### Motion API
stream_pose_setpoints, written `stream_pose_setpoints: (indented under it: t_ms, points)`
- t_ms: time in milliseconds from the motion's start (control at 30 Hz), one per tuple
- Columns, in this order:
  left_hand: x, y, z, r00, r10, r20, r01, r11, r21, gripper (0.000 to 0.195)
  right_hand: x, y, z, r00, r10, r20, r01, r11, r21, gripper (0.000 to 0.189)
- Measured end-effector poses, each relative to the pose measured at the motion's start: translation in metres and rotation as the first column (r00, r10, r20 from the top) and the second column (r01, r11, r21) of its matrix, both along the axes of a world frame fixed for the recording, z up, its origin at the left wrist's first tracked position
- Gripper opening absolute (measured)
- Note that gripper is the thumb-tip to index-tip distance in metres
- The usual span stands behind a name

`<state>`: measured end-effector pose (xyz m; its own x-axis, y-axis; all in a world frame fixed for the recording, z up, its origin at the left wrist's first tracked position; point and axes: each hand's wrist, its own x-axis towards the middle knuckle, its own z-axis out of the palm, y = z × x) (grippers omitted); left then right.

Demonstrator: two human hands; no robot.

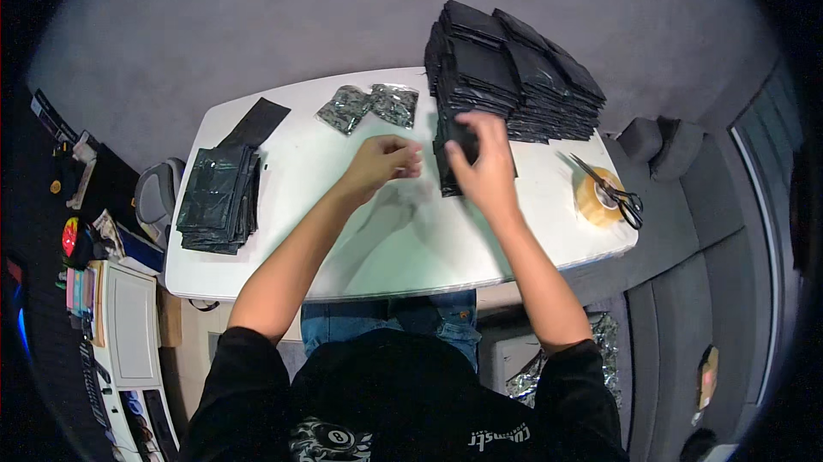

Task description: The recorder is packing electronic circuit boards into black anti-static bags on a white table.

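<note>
My left hand hovers over the middle of the white table, fingers curled, with nothing visible in it. My right hand is over the near end of a stack of flat black plastic packets, thumb and fingers apart; whether it touches them cannot be told. Beyond it rise tall piles of black packets. Two clear packets with dark patterned contents lie near the far edge. At the left is another stack of black packets, with a flat black packet behind it.
A roll of tape lies near the table's right end, with black-handled scissors resting on it. A grey sofa stands to the right. A white cabinet and a grey chair are at the left.
</note>
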<state>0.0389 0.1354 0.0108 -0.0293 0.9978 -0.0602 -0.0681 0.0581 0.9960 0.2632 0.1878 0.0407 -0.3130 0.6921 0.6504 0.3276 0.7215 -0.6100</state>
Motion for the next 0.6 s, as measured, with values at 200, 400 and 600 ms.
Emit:
stream_pose_setpoints:
  t_ms: [200, 400, 600]
  points:
    - [-0.060, -0.041, 0.005, 0.929, 0.346, -0.132, -0.367, 0.910, -0.192, 0.049, -0.101, -0.001, -0.074, 0.939, 0.338, -0.068, -0.311, 0.746, -0.589, 0.045]
    - [-0.117, -0.045, -0.033, 0.886, 0.418, -0.201, -0.424, 0.905, 0.012, 0.052, -0.206, 0.043, -0.084, 0.940, 0.019, -0.340, -0.329, 0.306, -0.893, 0.069]
    - [-0.131, -0.040, -0.036, 0.934, 0.341, -0.102, -0.352, 0.930, -0.109, 0.035, -0.246, 0.088, -0.080, 0.996, -0.047, -0.078, -0.047, 0.474, -0.879, 0.045]
